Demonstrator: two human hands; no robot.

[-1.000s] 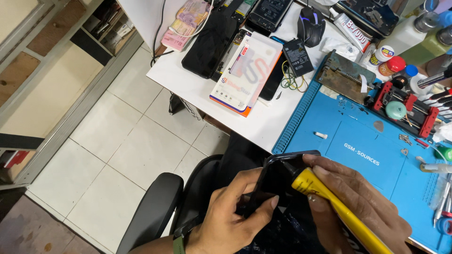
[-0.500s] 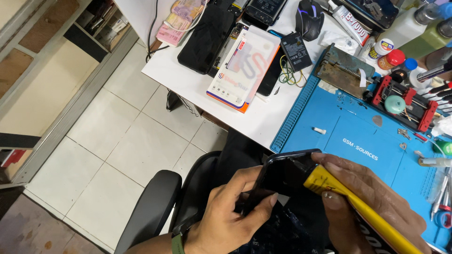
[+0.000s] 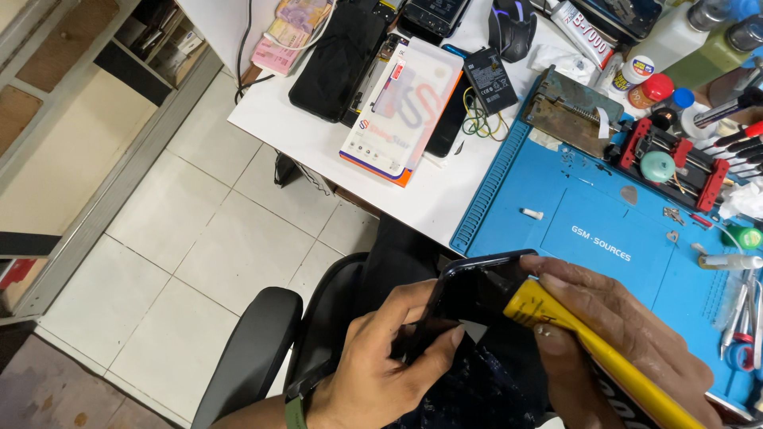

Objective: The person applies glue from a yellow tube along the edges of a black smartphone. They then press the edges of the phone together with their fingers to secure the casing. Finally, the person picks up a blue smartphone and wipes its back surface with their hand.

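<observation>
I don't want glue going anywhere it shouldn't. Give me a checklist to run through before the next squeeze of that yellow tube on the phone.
1. Phone held firmly: ok. The left hand grips the black phone along its lower edge.
2. Tube under control: ok. The right hand wraps the yellow tube.
3. Nozzle on the intended spot: cannot tell. The tip meets the phone but is hidden against the dark surface.
4. Support under the phone: not ok. It is held above the lap, off the blue mat.
5. Landing space on the mat: ok. Its near part is bare, apart from a small white piece.
</observation>
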